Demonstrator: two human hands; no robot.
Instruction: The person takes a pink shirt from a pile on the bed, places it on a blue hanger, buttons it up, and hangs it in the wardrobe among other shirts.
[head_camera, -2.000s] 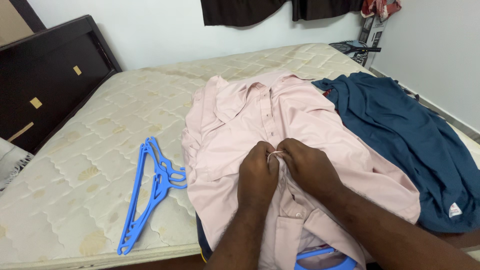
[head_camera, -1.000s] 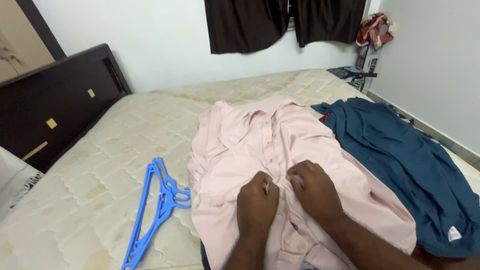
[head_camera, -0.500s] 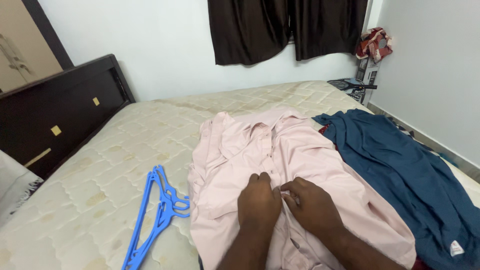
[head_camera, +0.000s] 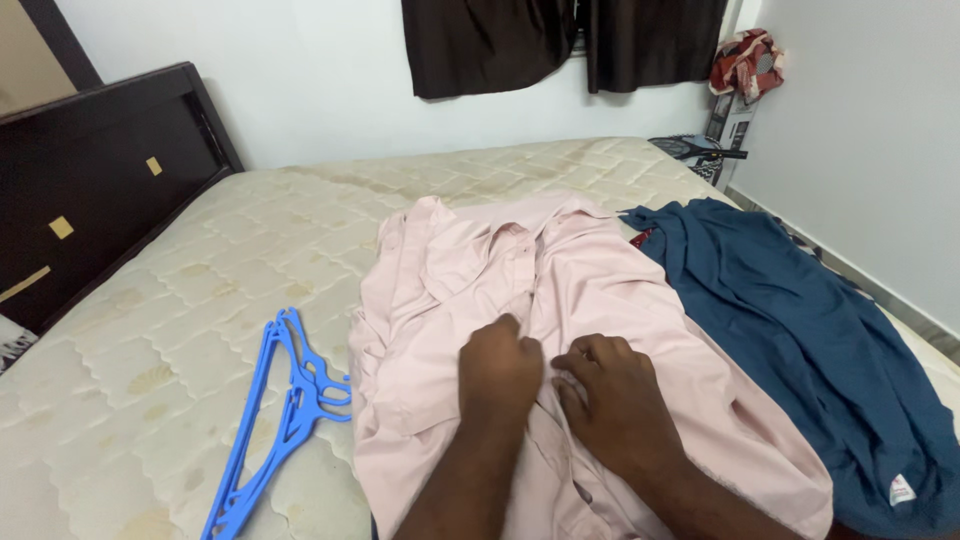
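Head view — the only view we have. We see a pink button-up shirt (head_camera: 600, 300) laid flat, front up, across the middle of the frame on a bare quilted mattress (head_camera: 200, 270). Its collar points toward the top of the frame, and its lower part runs off the bottom edge.

Both hands rest on the shirt's front at lower centre, close either side of the button strip. The left hand (head_camera: 498, 365) is curled into a loose fist, knuckles up, with fabric bunched just under the fingers; we cannot tell whether it actually pinches the cloth. The right hand (head_camera: 605, 405) lies just beside it, fingers bent and pressed onto the fabric, fingertips toward the strip. Its grip is hidden too — contact is certain, a pinch is not. A narrow gap of shirt shows between the two hands.

To the right of the shirt, touching and partly under its edge, lies a dark blue garment (head_camera: 820, 330), spread loosely toward the lower right corner, with a small white tag near its bottom edge.

At lower left, just beside the shirt's sleeve, a stack of blue plastic hangers (head_camera: 275, 410) lies on the mattress.

A dark wooden headboard (head_camera: 100, 180) fills the upper left. A dark curtain (head_camera: 560, 40) hangs on the white wall at top centre.
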